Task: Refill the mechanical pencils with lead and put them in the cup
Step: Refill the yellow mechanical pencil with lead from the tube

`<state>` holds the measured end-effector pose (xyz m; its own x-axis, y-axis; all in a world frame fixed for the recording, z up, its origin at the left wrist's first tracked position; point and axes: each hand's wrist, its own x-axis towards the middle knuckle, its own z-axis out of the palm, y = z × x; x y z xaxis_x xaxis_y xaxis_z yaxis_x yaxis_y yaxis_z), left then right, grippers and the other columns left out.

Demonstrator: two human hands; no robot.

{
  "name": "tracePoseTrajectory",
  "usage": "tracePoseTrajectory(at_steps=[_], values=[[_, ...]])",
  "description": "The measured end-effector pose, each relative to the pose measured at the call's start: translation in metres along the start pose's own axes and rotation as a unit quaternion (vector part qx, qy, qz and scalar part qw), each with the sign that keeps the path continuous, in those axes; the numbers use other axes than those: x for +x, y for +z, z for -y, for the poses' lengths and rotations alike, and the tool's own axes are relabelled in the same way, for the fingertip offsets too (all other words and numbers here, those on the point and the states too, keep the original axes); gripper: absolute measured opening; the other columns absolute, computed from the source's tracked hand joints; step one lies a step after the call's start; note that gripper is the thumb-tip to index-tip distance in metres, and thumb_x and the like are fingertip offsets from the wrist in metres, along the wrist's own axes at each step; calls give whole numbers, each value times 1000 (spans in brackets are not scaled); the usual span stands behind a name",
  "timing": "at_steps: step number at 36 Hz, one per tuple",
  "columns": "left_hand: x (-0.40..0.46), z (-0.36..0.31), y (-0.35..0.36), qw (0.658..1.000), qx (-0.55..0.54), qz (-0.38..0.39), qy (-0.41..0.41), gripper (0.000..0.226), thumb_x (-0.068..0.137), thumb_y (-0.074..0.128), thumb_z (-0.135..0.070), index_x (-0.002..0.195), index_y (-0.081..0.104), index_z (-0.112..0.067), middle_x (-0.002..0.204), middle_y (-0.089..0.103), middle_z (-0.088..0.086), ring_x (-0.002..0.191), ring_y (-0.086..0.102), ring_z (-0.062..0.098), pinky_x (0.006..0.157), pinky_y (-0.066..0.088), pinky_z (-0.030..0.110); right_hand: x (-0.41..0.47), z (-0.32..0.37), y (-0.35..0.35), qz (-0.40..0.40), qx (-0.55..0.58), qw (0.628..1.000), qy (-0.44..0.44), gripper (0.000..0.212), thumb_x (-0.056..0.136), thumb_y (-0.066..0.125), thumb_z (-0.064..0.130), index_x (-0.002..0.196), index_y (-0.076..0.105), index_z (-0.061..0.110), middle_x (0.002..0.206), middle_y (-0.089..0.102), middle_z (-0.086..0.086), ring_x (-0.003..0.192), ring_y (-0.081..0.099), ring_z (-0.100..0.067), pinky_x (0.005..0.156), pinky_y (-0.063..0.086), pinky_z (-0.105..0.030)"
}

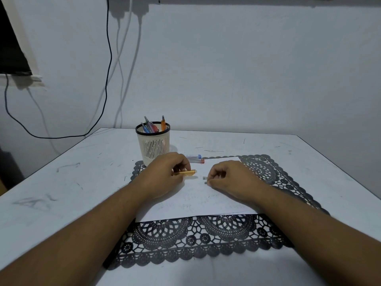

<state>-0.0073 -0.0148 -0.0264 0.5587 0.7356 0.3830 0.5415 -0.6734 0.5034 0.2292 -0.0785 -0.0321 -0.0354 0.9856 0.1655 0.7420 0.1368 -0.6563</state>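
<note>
Cream plastic, slatted, the cup (153, 145) stands at the mat's (206, 240) far left corner with several pencils already in it. Just right, the left hand (168, 172) pinches an orange pencil (185, 172) level over the paper (195, 203), open end toward the right hand (226, 178), whose fingertips nip a small grey piece (probably its cap), likely freeing the barrel for lead.

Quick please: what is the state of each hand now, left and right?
Left hand: closed grip on the orange mechanical pencil.
Right hand: fingers pinched on a small grey piece; what it is cannot be told.
</note>
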Motion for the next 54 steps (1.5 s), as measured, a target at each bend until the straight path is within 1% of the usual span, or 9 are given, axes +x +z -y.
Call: tracePoseTrajectory(at_steps=[11, 21, 25, 32, 35, 40, 43, 50, 54], values=[[-4, -14, 3, 999, -30, 42, 16, 15, 86, 82, -16, 94, 78, -28, 84, 69, -17, 83, 62, -4, 67, 45, 9, 3, -1, -1, -20, 13, 1000, -5, 7, 85, 82, 28, 78, 79, 27, 74, 71, 16, 65, 56, -1, 63, 46, -26], [-2, -17, 12, 998, -4, 58, 29, 15, 89, 79, -23, 102, 76, -29, 86, 67, -19, 80, 59, -8, 64, 41, 10, 57, -5, -22, -86, 20, 996, 7, 8, 92, 73, 18, 90, 81, 19, 66, 66, 19, 58, 56, 9, 56, 37, -9], [-3, -14, 5, 997, 24, 69, 22, 24, 88, 80, -34, 111, 72, -33, 95, 61, -26, 91, 53, -14, 68, 41, 8, 92, 2, -18, -47, -23, 998, 22, 9, 92, 75, 23, 99, 79, 18, 85, 68, 7, 71, 57, -7, 63, 40, -22], [-4, 3, -17, 994, 33, 102, -18, 14, 87, 78, -31, 101, 76, -35, 94, 68, -21, 93, 59, -5, 71, 44, 9, 128, 12, 0, 15, -93, 993, 73, 19, 92, 78, 24, 107, 78, 12, 98, 66, 3, 94, 59, -15, 61, 40, -21], [-3, 7, -13, 992, 16, 122, -4, 10, 90, 76, -25, 92, 75, -35, 89, 68, -18, 88, 60, 4, 77, 51, 23, 131, 13, 7, 23, -99, 992, 81, 11, 91, 76, 17, 97, 78, 9, 84, 71, -2, 86, 63, -17, 58, 42, -21], [-2, 4, -4, 992, 34, 118, 29, 8, 93, 72, -26, 96, 73, -32, 90, 65, -18, 88, 58, 4, 79, 53, 33, 138, 12, 9, 44, -120, 988, 87, 13, 92, 75, 18, 91, 76, 6, 95, 79, -12, 86, 66, -20, 81, 54, -35], [-2, 3, -4, 992, 36, 118, 40, 9, 93, 73, -26, 100, 74, -31, 91, 65, -18, 87, 59, 5, 79, 53, 33, 139, 9, 7, 35, -111, 990, 83, 14, 91, 76, 19, 91, 77, 5, 94, 79, -11, 82, 63, -17, 70, 48, -29], [-2, 1, -7, 995, 83, -5, 51, 21, 94, 70, -38, 114, 68, -33, 109, 59, -21, 98, 50, -4, 85, 45, 27, 116, 8, -15, -81, 9, 996, 41, 9, 95, 71, 19, 90, 74, 12, 80, 70, 16, 71, 60, 2, 54, 37, -11], [5, -1, -9, 976, 158, -120, 87, 39, 94, 72, -33, 131, 65, -25, 128, 63, -6, 118, 51, 15, 97, 44, 36, 73, 23, -19, -83, 48, 995, 1, 10, 97, 70, 22, 89, 74, 17, 76, 70, 8, 57, 54, 3, 53, 39, -13]])
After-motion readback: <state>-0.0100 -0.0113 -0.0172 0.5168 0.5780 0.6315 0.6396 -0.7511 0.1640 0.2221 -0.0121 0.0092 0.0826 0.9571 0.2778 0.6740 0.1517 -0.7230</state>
